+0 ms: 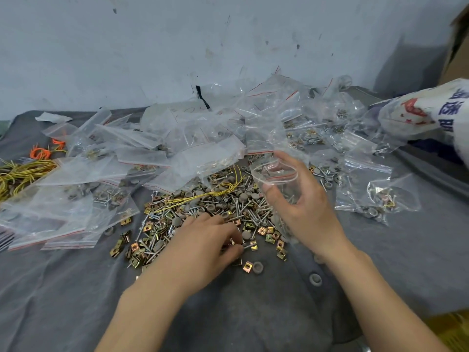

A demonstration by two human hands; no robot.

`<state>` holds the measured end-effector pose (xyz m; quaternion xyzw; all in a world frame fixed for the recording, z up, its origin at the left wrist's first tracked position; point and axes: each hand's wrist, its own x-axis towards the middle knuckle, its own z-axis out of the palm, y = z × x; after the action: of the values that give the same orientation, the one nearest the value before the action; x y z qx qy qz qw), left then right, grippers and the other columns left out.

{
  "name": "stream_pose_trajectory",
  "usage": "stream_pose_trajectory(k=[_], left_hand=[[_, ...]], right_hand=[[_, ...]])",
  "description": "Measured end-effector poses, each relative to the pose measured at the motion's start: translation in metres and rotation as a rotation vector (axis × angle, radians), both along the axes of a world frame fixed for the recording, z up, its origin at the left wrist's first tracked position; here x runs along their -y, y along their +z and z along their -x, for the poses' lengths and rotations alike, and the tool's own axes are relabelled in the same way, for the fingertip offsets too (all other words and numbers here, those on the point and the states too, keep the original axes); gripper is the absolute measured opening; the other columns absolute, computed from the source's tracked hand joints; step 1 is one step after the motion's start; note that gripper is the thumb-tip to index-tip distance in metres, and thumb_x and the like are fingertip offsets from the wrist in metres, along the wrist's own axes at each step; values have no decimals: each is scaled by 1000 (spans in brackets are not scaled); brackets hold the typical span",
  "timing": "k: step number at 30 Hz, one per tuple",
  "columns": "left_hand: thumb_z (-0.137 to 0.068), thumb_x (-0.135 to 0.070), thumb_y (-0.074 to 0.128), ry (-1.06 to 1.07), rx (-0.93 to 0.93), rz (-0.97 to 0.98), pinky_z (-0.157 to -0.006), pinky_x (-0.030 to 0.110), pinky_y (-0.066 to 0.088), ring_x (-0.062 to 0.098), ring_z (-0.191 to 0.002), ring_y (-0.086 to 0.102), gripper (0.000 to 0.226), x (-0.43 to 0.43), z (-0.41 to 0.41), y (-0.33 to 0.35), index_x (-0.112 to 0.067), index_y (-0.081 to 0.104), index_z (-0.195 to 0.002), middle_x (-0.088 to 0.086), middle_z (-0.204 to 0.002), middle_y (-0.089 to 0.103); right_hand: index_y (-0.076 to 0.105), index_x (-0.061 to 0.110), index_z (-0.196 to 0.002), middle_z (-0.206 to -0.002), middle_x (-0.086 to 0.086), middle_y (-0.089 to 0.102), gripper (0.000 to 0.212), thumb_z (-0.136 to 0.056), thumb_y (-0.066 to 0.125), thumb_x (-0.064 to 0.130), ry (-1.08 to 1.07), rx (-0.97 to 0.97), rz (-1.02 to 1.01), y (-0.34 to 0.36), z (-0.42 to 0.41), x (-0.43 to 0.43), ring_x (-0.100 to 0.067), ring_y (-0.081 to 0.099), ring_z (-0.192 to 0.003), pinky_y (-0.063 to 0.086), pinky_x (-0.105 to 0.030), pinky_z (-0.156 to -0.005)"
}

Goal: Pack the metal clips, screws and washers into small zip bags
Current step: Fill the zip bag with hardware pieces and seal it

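Brass-coloured clips (262, 230), silver screws (250, 214) and round grey washers (257, 267) lie mixed in one loose pile at the middle of the bench. The left hand (203, 247) reaches into its near edge, fingers (234, 236) curled and pressed together, pinching what looks like a single screw (248, 246); whether more is hidden under the palm I cannot tell. The right hand (304, 209) hovers just above the pile's right side, thumb and curled fingers gripping a small zip bag (276, 175) with its red-striped mouth held open. The likely slips are these: the mouth is narrow and the film limp, so a piece dropped off-centre would bounce back into the pile; a loose yellow wire (218, 191) lies across the hardware and could be dragged along with a pinch; and the pieces are so jumbled that a wrong count or a missing kind is easy. Sharp screw tips could also pierce the thin film. A wrinkled grey cloth (76, 288) covers the bench, so small parts can hide in its folds. Empty bags (203, 138) are heaped toward the far edge, filled bags (365, 196) lie at the right, yellow ties (22, 174) and orange bands (40, 153) at the left edge, a printed white sack (431, 110) at the far right. Behind stands a scuffed pale wall (177, 47).
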<state>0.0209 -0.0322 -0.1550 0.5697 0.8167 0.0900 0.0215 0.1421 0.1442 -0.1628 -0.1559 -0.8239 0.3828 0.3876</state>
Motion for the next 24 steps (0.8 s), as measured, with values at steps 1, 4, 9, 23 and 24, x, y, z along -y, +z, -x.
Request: stream_pose_trajectory(k=[1, 4, 9, 23, 24], left_hand=[[-96, -58, 43, -7, -33, -4, -87, 28, 28, 9, -107, 43, 29, -1, -3, -2, -41, 58, -114, -18, -103, 51], [-97, -57, 40, 12, -116, -29, -93, 31, 31, 13, -113, 45, 34, -7, -15, -5, -37, 59, -117, -13, -112, 51], [-98, -36, 50, 47, -276, 4, -93, 37, 35, 22, -117, 46, 20, -16, -30, -13, -27, 55, -116, -2, -121, 51], [-98, -25, 58, 360, 781, -917, -68, 9, 50, -3, -80, 64, 20, -15, 14, 47, -26, 68, -116, -14, -96, 73], [-97, -23, 59, 342, 857, -960, -70, 9, 51, -7, -80, 64, 18, -17, 13, 52, -25, 70, -112, -17, -94, 73]], right_hand=[[47, 34, -144, -134, 27, 54, 52, -97, 66, 39, 0, -1, 2, 0, 0, 0, 11, 51, -122, 38, -3, -95], [48, 32, -144, -125, 36, 53, 52, -97, 68, 33, -1, -6, 4, 0, 2, -1, 11, 54, -119, 39, -4, -94], [47, 35, -143, -128, 24, 60, 51, -96, 66, 40, 2, -10, -7, -1, 3, 0, 5, 58, -118, 43, -9, -93], [36, 46, -144, -127, 38, 49, 58, -90, 54, 56, 39, 63, -78, -8, 8, 5, 10, 46, -128, 38, -20, -106], [36, 47, -144, -126, 34, 52, 58, -90, 54, 55, 45, 64, -80, -8, 9, 6, 8, 47, -127, 40, -24, -106]])
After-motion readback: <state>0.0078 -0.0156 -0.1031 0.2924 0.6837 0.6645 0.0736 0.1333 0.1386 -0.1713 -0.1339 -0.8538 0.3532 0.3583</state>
